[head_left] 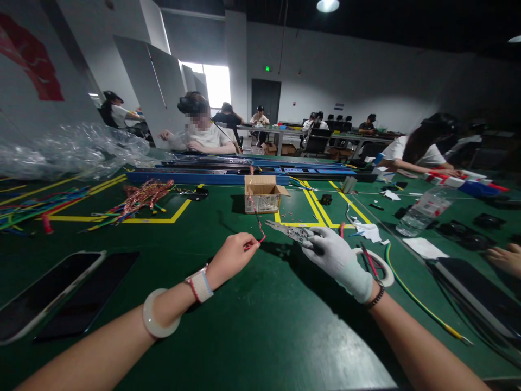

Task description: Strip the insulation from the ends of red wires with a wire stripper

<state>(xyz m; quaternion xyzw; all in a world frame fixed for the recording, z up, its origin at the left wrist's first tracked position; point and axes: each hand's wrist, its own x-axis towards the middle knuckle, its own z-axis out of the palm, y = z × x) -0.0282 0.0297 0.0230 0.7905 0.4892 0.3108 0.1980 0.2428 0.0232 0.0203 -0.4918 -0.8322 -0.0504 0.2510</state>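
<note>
Pliers [290, 231] beside wire [260, 226], mid-frame
Left hand [234, 255] pinches wire, running up-frame; right hand [331, 258] grips pliers, tips pointing left toward it

The held wire [262, 239] shows red, the glove [334, 259] white — the table [244, 331] green, yellow-lined.

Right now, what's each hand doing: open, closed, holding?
Left hand: closed, bare, pinching a thin red wire in its fingertips.
Right hand: gloved, closed around the handles of metal pliers.
</note>
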